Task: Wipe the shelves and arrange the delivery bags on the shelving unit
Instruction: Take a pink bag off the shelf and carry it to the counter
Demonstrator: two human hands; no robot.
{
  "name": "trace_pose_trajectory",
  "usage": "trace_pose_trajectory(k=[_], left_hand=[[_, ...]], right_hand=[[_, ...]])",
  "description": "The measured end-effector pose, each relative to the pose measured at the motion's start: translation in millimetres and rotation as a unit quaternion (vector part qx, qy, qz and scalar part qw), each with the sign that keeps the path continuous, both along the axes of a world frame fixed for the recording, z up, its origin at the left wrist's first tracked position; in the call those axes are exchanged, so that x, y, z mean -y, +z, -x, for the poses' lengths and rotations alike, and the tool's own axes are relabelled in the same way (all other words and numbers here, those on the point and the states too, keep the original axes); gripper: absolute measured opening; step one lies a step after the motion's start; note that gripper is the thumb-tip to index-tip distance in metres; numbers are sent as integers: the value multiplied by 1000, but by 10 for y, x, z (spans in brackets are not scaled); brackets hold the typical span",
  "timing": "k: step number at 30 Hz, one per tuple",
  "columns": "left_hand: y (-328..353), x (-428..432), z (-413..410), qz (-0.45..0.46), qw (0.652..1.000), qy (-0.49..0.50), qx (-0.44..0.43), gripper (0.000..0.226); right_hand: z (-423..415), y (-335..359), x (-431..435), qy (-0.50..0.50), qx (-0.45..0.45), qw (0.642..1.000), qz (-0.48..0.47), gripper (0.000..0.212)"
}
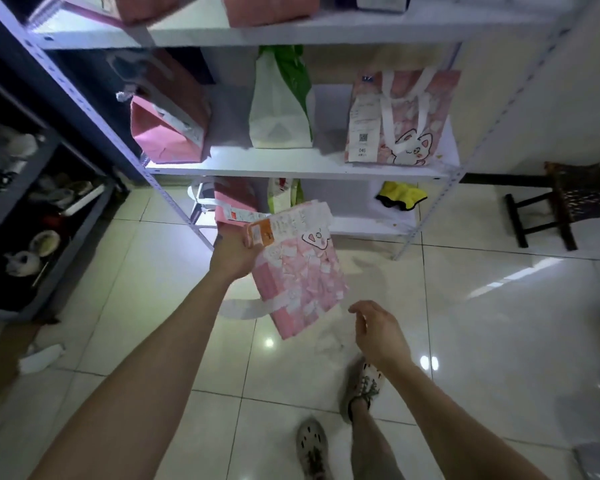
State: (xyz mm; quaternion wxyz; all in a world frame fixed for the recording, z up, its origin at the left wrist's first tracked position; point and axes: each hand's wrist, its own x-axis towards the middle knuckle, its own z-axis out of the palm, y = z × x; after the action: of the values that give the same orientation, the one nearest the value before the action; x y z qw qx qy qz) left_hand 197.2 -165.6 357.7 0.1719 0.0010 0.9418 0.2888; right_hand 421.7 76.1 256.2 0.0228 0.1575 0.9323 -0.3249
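My left hand (234,252) grips the top edge of a pink cat-print delivery bag (300,275), which hangs tilted above the floor in front of the white shelving unit (291,166). Its white handle dangles below. My right hand (378,329) is open just right of the bag's lower corner, not touching it. The middle shelf holds a pink paper bag (168,128), a white and green bag (281,102) and a pink cat bag with a receipt (400,121). On the bottom shelf sit another pink bag (234,199), a white-green bag (284,194) and a yellow cloth (400,195).
A dark rack (25,209) with bowls and clutter stands at the left. A small dark wooden stool (568,199) is by the wall at the right. More pink bags (271,8) rest on the top shelf. My feet (312,448) stand on glossy floor tiles.
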Motion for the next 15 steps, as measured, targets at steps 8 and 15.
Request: trace_pose_trajectory(k=[8,15], left_hand=[[808,138,-81,116,957,-245,-104,22],[1181,33,-121,124,912,-360,-155,16]], right_hand=[[633,1242,157,14,-80,996,24,50],[927,1794,289,100,18,989,111,19]])
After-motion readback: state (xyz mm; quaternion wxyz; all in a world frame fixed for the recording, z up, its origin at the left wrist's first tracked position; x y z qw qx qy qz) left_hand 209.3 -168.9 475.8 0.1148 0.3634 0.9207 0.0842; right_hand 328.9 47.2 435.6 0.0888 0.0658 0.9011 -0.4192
